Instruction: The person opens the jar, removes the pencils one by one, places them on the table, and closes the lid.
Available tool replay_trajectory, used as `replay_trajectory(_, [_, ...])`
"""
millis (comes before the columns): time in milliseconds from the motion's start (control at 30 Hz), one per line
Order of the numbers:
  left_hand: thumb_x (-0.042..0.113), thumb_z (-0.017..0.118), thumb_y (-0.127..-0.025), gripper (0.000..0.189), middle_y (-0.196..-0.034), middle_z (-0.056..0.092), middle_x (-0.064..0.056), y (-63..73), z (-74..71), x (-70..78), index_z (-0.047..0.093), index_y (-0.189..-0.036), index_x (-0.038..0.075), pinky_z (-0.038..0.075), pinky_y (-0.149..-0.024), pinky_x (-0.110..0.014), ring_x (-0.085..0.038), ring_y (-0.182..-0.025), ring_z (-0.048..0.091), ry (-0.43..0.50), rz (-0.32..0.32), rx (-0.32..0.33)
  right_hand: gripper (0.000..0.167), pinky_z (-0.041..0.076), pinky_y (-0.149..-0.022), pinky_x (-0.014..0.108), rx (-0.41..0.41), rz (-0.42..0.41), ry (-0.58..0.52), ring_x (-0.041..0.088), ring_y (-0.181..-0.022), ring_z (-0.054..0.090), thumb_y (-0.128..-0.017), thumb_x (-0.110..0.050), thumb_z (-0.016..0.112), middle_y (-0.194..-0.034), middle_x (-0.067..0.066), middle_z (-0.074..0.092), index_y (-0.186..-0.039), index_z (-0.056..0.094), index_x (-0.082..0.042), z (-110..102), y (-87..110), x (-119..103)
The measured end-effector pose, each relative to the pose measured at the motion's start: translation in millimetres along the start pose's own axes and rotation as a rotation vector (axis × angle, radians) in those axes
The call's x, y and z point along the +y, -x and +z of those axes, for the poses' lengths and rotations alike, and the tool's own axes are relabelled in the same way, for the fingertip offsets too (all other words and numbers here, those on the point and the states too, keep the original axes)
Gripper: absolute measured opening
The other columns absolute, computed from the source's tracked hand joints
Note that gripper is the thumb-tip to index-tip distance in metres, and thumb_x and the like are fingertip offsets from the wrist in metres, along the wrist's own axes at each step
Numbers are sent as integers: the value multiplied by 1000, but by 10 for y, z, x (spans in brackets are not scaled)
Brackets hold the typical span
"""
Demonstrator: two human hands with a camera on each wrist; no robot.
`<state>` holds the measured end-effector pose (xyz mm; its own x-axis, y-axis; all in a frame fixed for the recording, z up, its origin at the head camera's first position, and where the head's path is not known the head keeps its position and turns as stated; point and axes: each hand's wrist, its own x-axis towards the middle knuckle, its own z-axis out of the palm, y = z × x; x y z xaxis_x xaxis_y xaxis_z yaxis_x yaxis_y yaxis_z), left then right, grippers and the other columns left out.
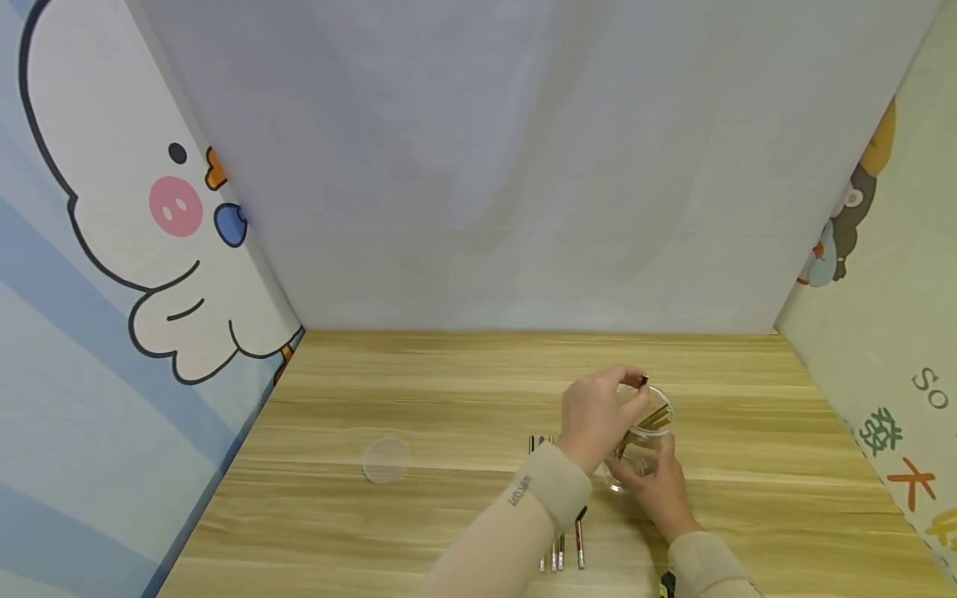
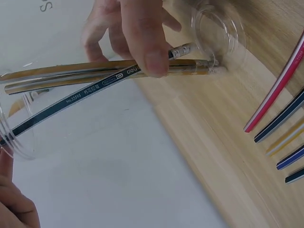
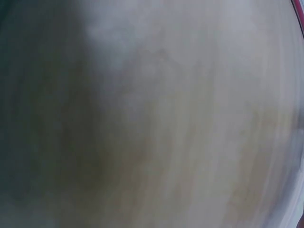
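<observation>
A clear plastic jar (image 1: 661, 422) stands tilted above the table, gripped near its lower part by my right hand (image 1: 664, 490). Over its mouth, my left hand (image 1: 598, 415) pinches the end of a dark green pencil (image 2: 80, 101). In the left wrist view this pencil slants inside the jar, its metal-tipped end near the base. Several yellowish pencils (image 2: 52, 78) lie together in the jar beside it. Fingers of the right hand show through and around the jar wall. The right wrist view is a blur with no hand plainly visible.
Several pencils lie side by side on the wooden table (image 1: 321, 531) near my left forearm, among them a red pencil (image 1: 580, 544). A round translucent lid (image 1: 385, 460) rests flat to the left. A pale wall (image 1: 478, 208) closes off the back.
</observation>
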<state>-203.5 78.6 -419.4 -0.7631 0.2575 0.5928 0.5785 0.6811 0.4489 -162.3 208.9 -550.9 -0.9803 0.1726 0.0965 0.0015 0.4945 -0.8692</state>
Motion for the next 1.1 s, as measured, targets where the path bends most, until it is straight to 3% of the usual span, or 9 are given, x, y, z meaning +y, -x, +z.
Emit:
replay_trajectory(200, [21, 72, -89, 15, -96, 77, 8, -26, -99, -19, 75, -103, 16, 23, -44, -7, 7, -40, 15, 144, -9, -21, 72, 49, -96, 54, -25, 42, -33, 48, -119, 57, -86, -25, 78, -133, 33, 56, -131, 27, -1, -8, 1, -17])
replay_trajectory(533, [14, 73, -89, 14, -95, 77, 0, -116, -285, -7, 74, -102, 9, 22, -38, -10, 7, -39, 20, 415, -69, 28, 76, 49, -95, 47, -31, 55, -27, 45, -119, 58, -86, -27, 78, -132, 31, 57, -135, 26, -1, -7, 2, -27])
replay_trajectory(767, [13, 73, -89, 14, -97, 77, -2, -186, -462, 102, 74, -103, 9, 23, -39, -12, 7, -41, 21, 475, 28, 45, 72, 49, -81, 28, -16, 53, -30, 41, -116, 60, -84, -26, 80, -128, 30, 61, -130, 29, -1, -5, 0, -15])
replay_trajectory(967, [11, 72, -89, 13, -94, 77, -4, -228, -568, 173, 74, -101, 6, 23, -41, -9, 10, -44, 21, 484, 106, 127, 73, 49, -72, 23, -3, 47, -35, 38, -110, 62, -82, -23, 81, -126, 31, 62, -129, 30, -1, 9, -3, 0])
replay_trajectory(1100, [9, 72, -88, 14, -94, 76, -7, -257, -636, 188, 73, -101, 3, 24, -43, -8, 11, -47, 24, 496, 143, 190, 72, 48, -74, 23, -5, 39, -41, 39, -111, 62, -83, -23, 81, -127, 31, 60, -129, 29, -1, 10, 3, -13])
